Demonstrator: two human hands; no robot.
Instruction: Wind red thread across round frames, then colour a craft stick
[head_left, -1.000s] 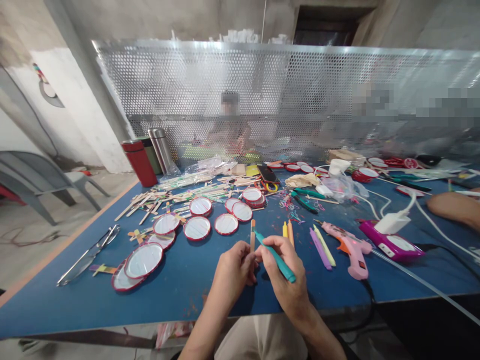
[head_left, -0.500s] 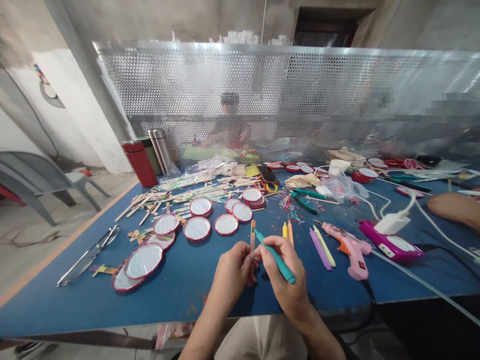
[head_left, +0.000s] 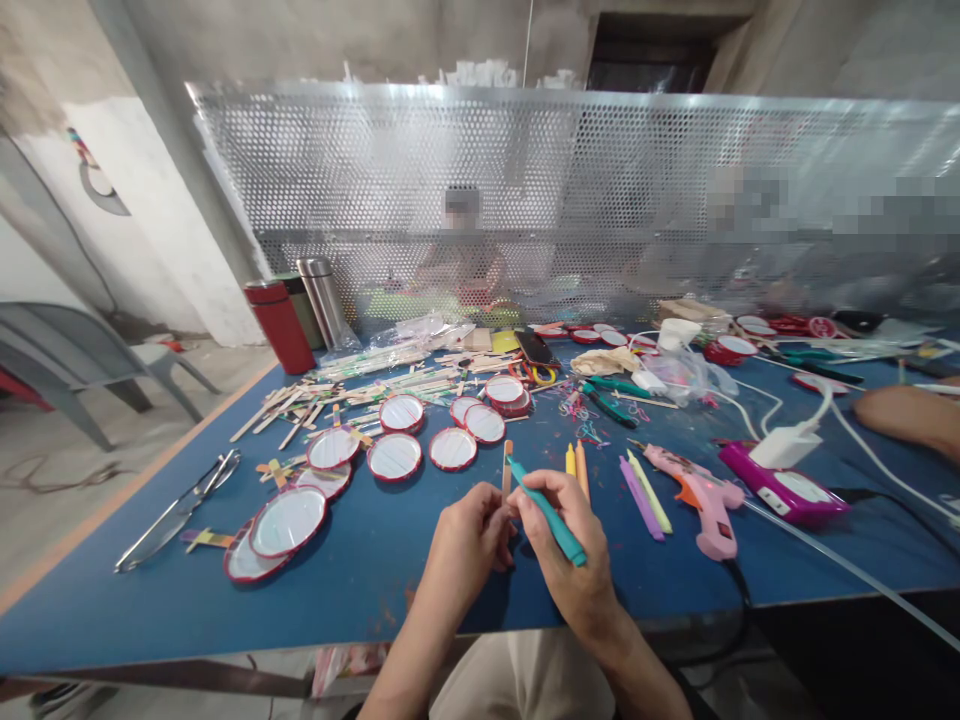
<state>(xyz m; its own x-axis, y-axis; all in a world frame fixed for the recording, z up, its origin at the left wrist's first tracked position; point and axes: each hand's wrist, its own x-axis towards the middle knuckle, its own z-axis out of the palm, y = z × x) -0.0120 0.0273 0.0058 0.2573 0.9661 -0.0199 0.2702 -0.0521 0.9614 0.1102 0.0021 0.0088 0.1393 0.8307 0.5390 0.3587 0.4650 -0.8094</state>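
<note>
My left hand (head_left: 470, 535) pinches the lower part of a wooden craft stick (head_left: 508, 462), which stands upright with an orange tip. A teal marker (head_left: 553, 517) is gripped in my right hand (head_left: 574, 545), its point at the edge of the stick just below the tip. To the right lie yellow and orange markers (head_left: 576, 466), then a purple marker (head_left: 640, 498) and a pale green marker (head_left: 651, 490). Round mirrors with red rims (head_left: 394, 456) are spread to the left of my hands, some overlapping.
A pink glue gun (head_left: 701, 490) and a purple power strip (head_left: 780, 484) lie at right. Loose craft sticks (head_left: 300, 405) pile up behind the mirrors. Eyeglasses (head_left: 178, 510) rest at left. Bottles (head_left: 281, 325) stand before the perforated metal panel (head_left: 412, 150). Another person's arm (head_left: 907, 412) reaches in at right.
The back end of the teal marker has shifted slightly left and up with my right hand. My left hand and the stick stay almost where they were.
</note>
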